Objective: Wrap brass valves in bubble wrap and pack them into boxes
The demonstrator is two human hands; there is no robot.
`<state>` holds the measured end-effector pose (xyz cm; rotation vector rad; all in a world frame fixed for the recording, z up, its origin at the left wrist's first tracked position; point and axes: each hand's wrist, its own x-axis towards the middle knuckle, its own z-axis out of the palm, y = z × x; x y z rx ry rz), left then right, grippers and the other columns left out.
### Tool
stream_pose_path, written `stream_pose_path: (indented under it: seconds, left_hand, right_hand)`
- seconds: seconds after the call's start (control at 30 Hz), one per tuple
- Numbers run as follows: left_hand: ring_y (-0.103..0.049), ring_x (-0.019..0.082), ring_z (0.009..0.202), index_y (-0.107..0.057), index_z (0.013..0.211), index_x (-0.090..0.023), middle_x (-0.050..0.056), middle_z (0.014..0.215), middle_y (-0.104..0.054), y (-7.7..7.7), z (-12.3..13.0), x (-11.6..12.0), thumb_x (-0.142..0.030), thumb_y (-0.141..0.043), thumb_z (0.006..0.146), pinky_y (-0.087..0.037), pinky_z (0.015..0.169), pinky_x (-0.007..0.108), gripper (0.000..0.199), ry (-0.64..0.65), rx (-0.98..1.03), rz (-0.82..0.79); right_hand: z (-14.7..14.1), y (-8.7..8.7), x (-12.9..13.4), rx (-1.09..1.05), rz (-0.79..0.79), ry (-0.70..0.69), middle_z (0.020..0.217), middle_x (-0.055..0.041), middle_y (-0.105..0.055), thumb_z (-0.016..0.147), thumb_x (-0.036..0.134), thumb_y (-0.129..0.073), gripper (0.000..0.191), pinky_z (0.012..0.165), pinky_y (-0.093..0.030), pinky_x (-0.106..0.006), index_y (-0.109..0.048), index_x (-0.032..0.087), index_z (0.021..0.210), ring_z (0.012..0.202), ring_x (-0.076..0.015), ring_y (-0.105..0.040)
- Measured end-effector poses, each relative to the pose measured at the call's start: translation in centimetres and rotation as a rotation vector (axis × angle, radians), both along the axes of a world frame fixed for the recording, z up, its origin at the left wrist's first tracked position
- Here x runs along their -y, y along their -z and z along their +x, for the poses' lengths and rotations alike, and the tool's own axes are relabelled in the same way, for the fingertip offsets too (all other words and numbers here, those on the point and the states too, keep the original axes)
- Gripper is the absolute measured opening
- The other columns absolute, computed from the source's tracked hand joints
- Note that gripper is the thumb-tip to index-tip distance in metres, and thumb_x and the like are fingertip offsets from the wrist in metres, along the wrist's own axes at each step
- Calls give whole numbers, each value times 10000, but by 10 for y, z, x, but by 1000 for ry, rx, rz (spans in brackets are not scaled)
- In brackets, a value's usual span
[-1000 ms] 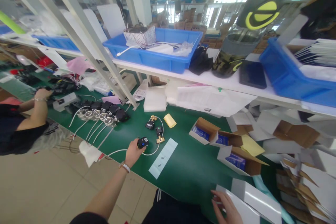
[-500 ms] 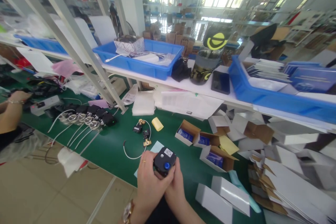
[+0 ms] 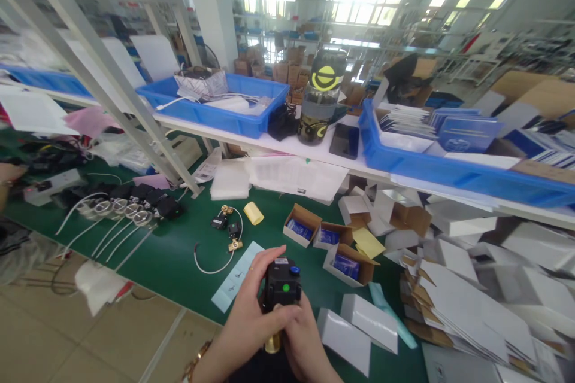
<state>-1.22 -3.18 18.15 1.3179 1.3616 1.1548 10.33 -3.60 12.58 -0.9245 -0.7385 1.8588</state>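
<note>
Both of my hands are closed around a black boxy valve actuator [image 3: 282, 287] low in the middle of the view. It has a blue button on top, a green dot on the side facing me, and a brass fitting [image 3: 272, 344] below. My left hand [image 3: 251, 314] wraps its left side, with the thumb across the lower front. On the right and underneath, my right hand [image 3: 304, 335] grips it, partly hidden. Just beyond lies a light blue paper strip [image 3: 233, 284] with handwriting. Past that are two small black-and-brass valves [image 3: 234, 237] with a white cable.
Open cartons [image 3: 348, 266] holding blue packets stand to the right, near flattened white boxes [image 3: 467, 305]. Several black valve units [image 3: 141, 206] with cables line the left. Blue trays [image 3: 256, 122], a bottle [image 3: 320, 99] and a phone [image 3: 344, 141] occupy the shelf. A co-worker's hand [image 3: 12, 172] shows far left.
My hands have tilted the valve actuator, so its green-dotted side and brass fitting now show. My view has swung right, shifting the bench contents left. More of the blue paper strip is visible.
</note>
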Motion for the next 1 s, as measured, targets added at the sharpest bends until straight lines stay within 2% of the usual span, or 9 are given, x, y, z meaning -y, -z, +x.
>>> stream_pose_path:
  seconds: [0.07,0.17,0.27,0.4,0.57,0.67,0.77,0.87,1.0]
  left_hand:
    - [-511,330,1300,-646,1263,-290,87,1379,-562,-7,2,-2,-239,-784,707,-414,1121,481,575,58,-8,56]
    - [-559,317,1214,-709,1145,-283,89,1275,-611,-14,2,-5,-285,-791,732,-449,1067,464,420,139,9,88]
    - [-577,299,1153,-712,1135,-274,85,1196,-623,-16,1,-7,-304,-780,751,-462,1030,440,391,169,22,90]
    - [-586,281,1088,-704,1108,-241,81,1137,-616,-13,2,-6,-305,-756,763,-478,971,404,355,184,73,70]
    - [-582,278,1088,-698,1095,-229,79,1137,-617,-9,5,-6,-302,-737,766,-473,969,398,340,187,134,64]
    - [-572,295,1127,-696,1123,-226,93,1171,-612,-11,6,-7,-316,-726,774,-470,995,424,362,191,127,49]
    - [-542,318,1202,-683,1187,-237,103,1252,-591,-12,7,-7,-318,-766,748,-452,1039,444,454,200,134,21]
    - [-553,315,1228,-601,1310,-270,95,1344,-569,-8,8,-6,-252,-813,692,-460,1045,437,653,212,266,-85]
    - [-536,299,1295,-527,1362,-276,93,1418,-550,0,9,-7,-141,-803,669,-413,1110,422,758,196,466,-166]
  right_hand:
    - [5,0,5,-45,-37,-23,1130,-77,-733,661,562,-843,640,971,-537,-455,-643,220,1165,1073,-305,-674]
    - [11,-4,9,-50,-31,-53,1153,-82,-729,649,599,-843,702,969,-543,-450,-649,219,1207,1093,-312,-667]
    - [14,-15,11,-17,-5,-63,1168,-80,-722,678,626,-817,706,988,-539,-443,-648,221,1232,1119,-312,-657]
    - [13,-23,14,50,-7,-11,1049,-73,-745,712,583,-816,624,920,-575,-440,-669,206,1188,1027,-302,-684]
    - [12,-21,16,43,16,-1,1038,-76,-750,702,570,-825,584,868,-595,-415,-687,207,1138,971,-286,-697]
    - [15,-17,17,11,-41,-3,1025,-75,-749,692,572,-832,591,848,-591,-394,-685,208,1133,937,-271,-699]
    - [20,-11,18,-112,-185,0,959,-53,-747,662,580,-850,557,782,-586,-361,-702,222,1062,835,-236,-695]
    - [24,-10,14,-336,-362,-26,754,-24,-704,674,666,-793,528,680,-565,-333,-731,204,923,664,-190,-644]
    - [23,-21,0,-679,-473,-143,533,51,-524,698,727,-738,645,565,-480,-247,-733,117,907,463,-86,-422]
